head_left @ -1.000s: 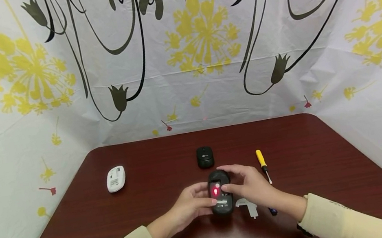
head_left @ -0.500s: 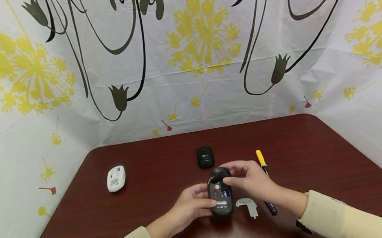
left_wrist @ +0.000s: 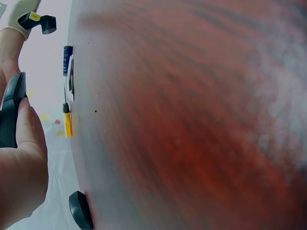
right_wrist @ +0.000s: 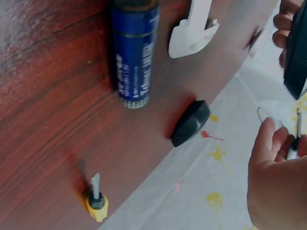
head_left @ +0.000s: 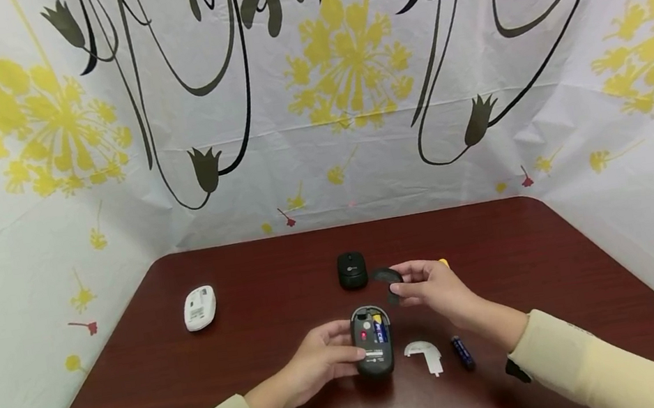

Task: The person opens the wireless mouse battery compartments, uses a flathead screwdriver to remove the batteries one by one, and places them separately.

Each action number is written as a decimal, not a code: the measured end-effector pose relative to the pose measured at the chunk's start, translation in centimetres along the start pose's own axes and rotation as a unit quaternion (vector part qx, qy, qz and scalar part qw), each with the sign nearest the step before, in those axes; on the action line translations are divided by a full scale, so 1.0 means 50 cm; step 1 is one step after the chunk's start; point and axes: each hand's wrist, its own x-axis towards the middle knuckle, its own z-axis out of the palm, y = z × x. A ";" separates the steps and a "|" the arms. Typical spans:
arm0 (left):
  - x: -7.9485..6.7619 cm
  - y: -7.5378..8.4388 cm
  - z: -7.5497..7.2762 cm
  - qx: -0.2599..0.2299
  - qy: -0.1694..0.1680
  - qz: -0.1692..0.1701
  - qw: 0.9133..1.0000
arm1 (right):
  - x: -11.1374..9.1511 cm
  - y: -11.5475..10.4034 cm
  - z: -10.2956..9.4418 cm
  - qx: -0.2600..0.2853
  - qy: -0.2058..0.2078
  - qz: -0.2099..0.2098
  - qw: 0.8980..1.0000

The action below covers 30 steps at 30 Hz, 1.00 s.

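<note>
My left hand (head_left: 327,355) grips a black computer mouse (head_left: 375,359), underside toward the head camera, in front of me above the table. Its battery bay is uncovered, a blue-and-yellow battery (head_left: 379,329) lies inside, and a red light glows beside it. Just beyond the mouse, my right hand (head_left: 438,289) pinches a thin, curved black battery cover (head_left: 386,275), held apart from the mouse. In the left wrist view the mouse (left_wrist: 10,112) shows edge-on in the left hand. The right wrist view shows the right hand (right_wrist: 278,172) at its lower right.
On the table, a white battery cover (head_left: 431,356) and a loose blue battery (head_left: 462,353) lie to the mouse's right. A second black mouse (head_left: 352,271) stands behind, a white mouse (head_left: 199,307) at far left. The right hand mostly hides a yellow-handled screwdriver (left_wrist: 67,123) in the head view.
My right hand has lifted the black cover off the mouse and moved it up and away. The battery in the bay has come into view. My left hand has dropped slightly with the mouse.
</note>
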 end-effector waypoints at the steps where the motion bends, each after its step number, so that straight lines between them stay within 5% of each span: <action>1: -0.001 -0.001 0.000 0.000 0.001 -0.001 1.000 | 0.003 0.003 -0.002 0.002 -0.001 0.010 1.000; 11: -0.001 -0.004 -0.003 -0.006 -0.005 0.008 1.000 | 0.029 0.034 -0.001 -0.015 -0.011 0.074 0.997; 30: -0.005 -0.001 -0.002 -0.005 0.002 0.001 1.000 | 0.045 0.081 0.009 -0.102 -0.019 0.114 0.988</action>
